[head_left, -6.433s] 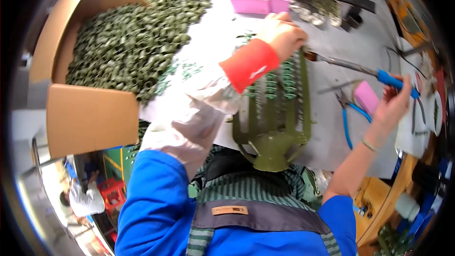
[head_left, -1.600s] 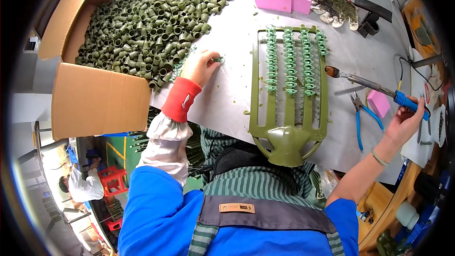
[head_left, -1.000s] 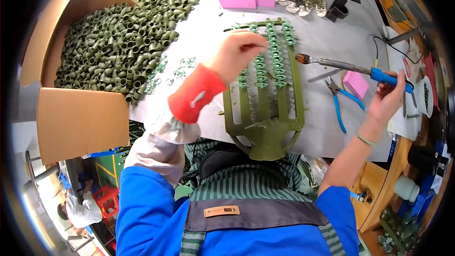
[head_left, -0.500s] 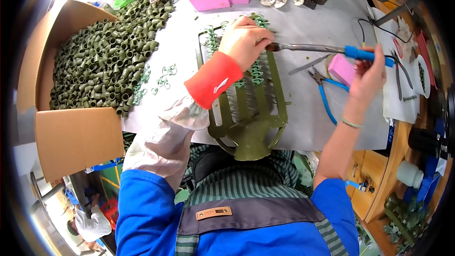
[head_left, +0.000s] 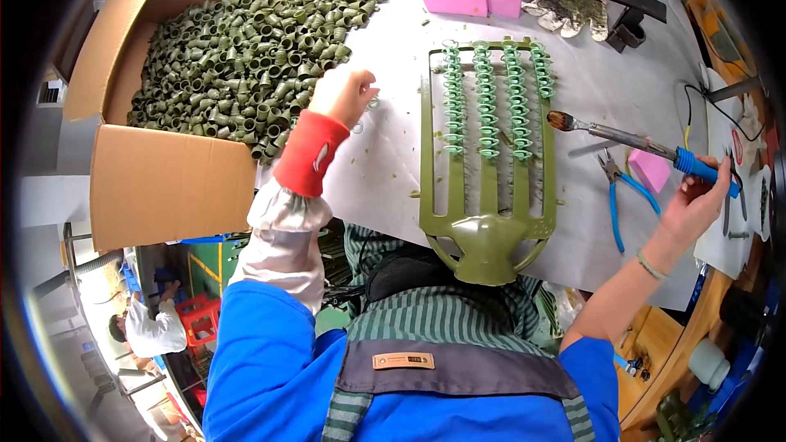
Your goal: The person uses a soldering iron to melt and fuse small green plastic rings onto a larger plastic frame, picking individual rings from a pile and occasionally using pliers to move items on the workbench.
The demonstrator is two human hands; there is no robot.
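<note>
Olive slatted frame (head_left: 489, 188) is lying between the hands on the surface (head_left: 368, 176), long axis running away from the wearer. Left hand (head_left: 344, 98) is hovering nearer, fingers curled beside green clips (head_left: 373, 104); can't tell if it's holding one. Right hand (head_left: 697, 205) is gripping the blue-handled iron (head_left: 634, 141), tip pointing frameward.

A workshop is indicated: a blue-handled tool (head_left: 634, 142) is held above the worktop (head_left: 381, 180), pliers (head_left: 615, 196) are laid nearby, olive parts (head_left: 237, 65) are heaped in bulk, and another person (head_left: 155, 329) is seen beyond.
</note>
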